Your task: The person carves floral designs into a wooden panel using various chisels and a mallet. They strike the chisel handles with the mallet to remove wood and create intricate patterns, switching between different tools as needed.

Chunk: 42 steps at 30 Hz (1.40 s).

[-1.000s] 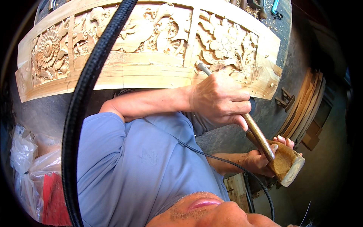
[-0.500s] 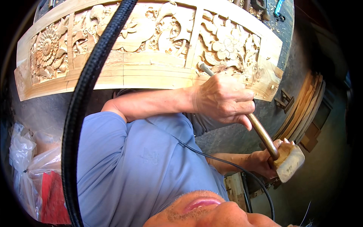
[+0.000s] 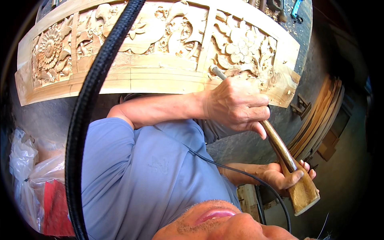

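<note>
My left hand (image 3: pixel 238 105) is closed around a long chisel (image 3: pixel 272 135) with a brown handle. The chisel's metal end rests at the lower edge of a carved flower section in a pale wooden panel (image 3: pixel 168 82). My right hand (image 3: pixel 280 176), at the lower right, grips a wooden mallet (image 3: pixel 306 194), with the thumb over it and fingertips showing on the far side. The mallet's broad end points down and right. Its narrower part lies alongside the chisel handle's end; I cannot tell whether they touch.
Wood chips and several tools, one a blue-handled tool (image 3: pixel 296 10), lie beyond the panel on the dark bench (image 3: pixel 305 42). Curved wooden boards (image 3: pixel 320 116) stand at the right. A clear plastic bag (image 3: pixel 26 160) and a red item (image 3: pixel 56 210) are at the left. A black cable (image 3: pixel 90 84) crosses the view.
The mallet in my right hand has turned so its broad end points down and right, and my thumb now shows over it. My left hand and the chisel have barely moved.
</note>
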Motion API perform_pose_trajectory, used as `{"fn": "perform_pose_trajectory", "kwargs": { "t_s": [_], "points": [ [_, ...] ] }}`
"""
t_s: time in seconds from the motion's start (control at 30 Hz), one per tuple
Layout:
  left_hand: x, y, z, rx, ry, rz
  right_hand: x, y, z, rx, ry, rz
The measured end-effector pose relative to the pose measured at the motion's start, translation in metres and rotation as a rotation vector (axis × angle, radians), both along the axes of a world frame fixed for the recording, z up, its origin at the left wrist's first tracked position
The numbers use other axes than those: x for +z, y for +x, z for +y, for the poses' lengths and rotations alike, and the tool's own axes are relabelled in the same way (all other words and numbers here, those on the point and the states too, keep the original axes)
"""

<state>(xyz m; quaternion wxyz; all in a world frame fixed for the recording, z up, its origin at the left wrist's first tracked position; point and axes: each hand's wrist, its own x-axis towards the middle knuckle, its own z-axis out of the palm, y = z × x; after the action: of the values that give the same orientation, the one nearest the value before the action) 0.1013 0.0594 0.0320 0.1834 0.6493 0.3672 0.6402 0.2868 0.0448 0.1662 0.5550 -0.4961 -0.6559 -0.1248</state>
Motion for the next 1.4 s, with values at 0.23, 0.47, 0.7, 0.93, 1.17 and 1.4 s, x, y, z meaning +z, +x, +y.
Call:
{"fn": "perform_pose_trajectory", "kwargs": {
  "t_s": [0.23, 0.47, 0.7, 0.93, 1.17, 1.4],
  "points": [
    [0.002, -0.004, 0.001, 0.001, 0.005, -0.04, 0.009, 0.015, -0.002, 0.092, 0.001, 0.005],
    [-0.003, -0.005, 0.001, 0.063, 0.051, -0.069, 0.02, 0.017, -0.003, -0.101, -0.091, -0.095],
    [-0.001, -0.008, 0.002, 0.067, 0.069, -0.118, 0.021, -0.011, 0.004, -0.049, 0.047, -0.243],
    [0.0, -0.011, 0.002, 0.077, 0.051, -0.144, 0.034, -0.029, 0.018, 0.059, 0.097, -0.194],
    [0.003, -0.017, -0.001, 0.087, 0.003, -0.174, 0.052, -0.014, 0.022, 0.152, 0.057, -0.304],
    [0.007, -0.016, 0.004, 0.109, -0.008, -0.254, 0.063, -0.028, 0.005, 0.007, -0.137, -0.436]
  ]
}}
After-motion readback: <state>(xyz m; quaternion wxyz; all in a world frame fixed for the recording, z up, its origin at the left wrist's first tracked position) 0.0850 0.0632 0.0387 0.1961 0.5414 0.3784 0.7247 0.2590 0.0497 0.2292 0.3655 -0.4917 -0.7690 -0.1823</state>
